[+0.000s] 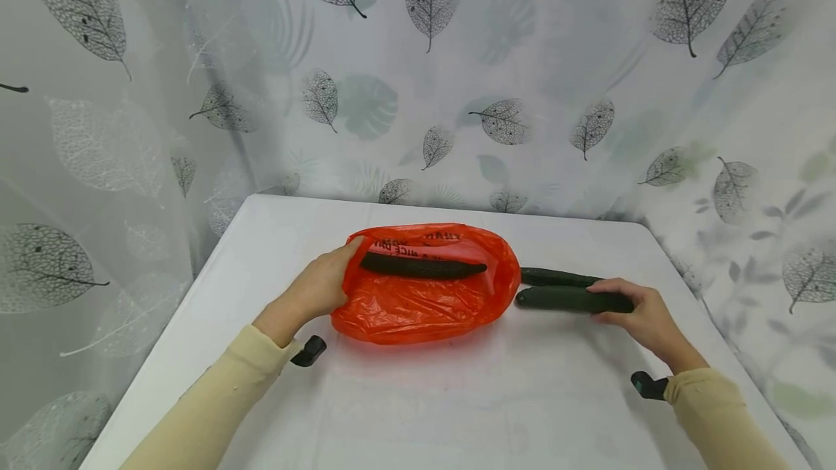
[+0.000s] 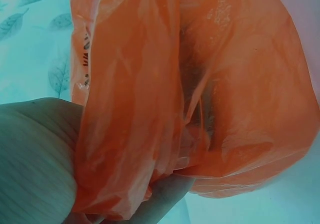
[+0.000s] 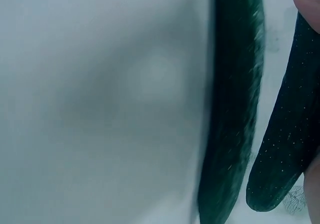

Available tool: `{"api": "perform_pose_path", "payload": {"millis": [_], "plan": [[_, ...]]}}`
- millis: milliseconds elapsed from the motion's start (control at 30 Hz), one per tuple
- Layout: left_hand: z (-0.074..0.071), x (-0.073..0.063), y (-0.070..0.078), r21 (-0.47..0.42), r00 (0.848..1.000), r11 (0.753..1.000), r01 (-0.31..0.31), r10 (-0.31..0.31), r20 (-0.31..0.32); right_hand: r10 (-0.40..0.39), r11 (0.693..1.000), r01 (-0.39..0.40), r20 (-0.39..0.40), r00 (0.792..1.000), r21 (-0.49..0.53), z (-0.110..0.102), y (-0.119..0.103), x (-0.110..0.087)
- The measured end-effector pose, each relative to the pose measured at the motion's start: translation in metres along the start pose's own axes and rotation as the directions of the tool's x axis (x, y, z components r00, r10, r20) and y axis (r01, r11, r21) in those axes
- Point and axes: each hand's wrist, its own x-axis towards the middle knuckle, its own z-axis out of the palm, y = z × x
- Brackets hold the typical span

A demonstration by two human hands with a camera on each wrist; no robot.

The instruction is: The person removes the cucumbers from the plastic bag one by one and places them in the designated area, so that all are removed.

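Observation:
An orange-red plastic bag point(image 1: 418, 314) lies with its mouth spread wide, dark printing on its inner wall. My left hand point(image 1: 318, 285) grips the left side of its rim; in the left wrist view the film bunches between thumb and fingers. Inside the bag is a long dark green cucumber point(image 1: 424, 268), its left end by the gripped rim. To the right, my right hand point(image 1: 643, 318) holds a thick, pale-specked zucchini point(image 3: 287, 124) near its right end, its other end pointing at the bag. Behind it lies a second, bumpy-skinned cucumber point(image 1: 555, 277), partly hidden by the bag's edge and right hand.
Everything is on a white table point(image 1: 418, 412). A leaf-patterned curtain point(image 1: 431, 93) hangs along its back and both sides. Dark wrist-camera mounts point(image 1: 309, 351) stick out from beneath the cream sleeves point(image 1: 215, 397).

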Motion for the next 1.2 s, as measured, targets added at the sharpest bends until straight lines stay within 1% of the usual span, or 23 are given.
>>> {"api": "perform_pose_path", "payload": {"millis": [167,233,433,533,600,767,933,1200], "plan": [[-0.001,0.0,0.002,0.002,1.0,1.0,0.004,-0.004,0.001,-0.076,0.994,0.076,0.004,0.997,-0.073,-0.001,0.013,-0.001],[0.0,-0.001,0.002,0.0,1.0,1.0,0.006,-0.006,0.003,-0.093,0.991,0.093,0.012,0.996,-0.096,-0.001,0.017,-0.001],[0.0,-0.001,0.002,-0.004,1.0,1.0,0.006,-0.006,0.003,-0.031,0.979,0.039,0.047,0.998,-0.198,-0.002,0.024,-0.003],[0.0,-0.001,0.002,-0.004,1.0,1.0,0.004,-0.004,0.002,-0.012,0.968,0.028,0.065,0.998,-0.25,-0.002,0.026,-0.003],[0.0,-0.001,0.002,0.0,1.0,1.0,0.006,-0.006,0.002,-0.006,0.964,0.024,0.072,0.997,-0.265,-0.001,0.026,-0.003],[0.0,-0.002,0.002,-0.003,1.0,1.0,0.011,-0.011,0.008,-0.022,0.957,0.042,0.074,0.997,-0.286,0.001,0.024,-0.002],[0.0,-0.002,0.001,-0.002,1.0,1.0,0.007,-0.007,0.002,-0.057,0.941,0.082,0.084,0.995,-0.328,0.003,0.022,-0.001],[-0.001,-0.002,0.0,-0.006,1.0,1.0,0.009,-0.009,0.004,-0.047,0.93,0.077,0.093,0.995,-0.36,0.003,0.027,-0.005]]}}
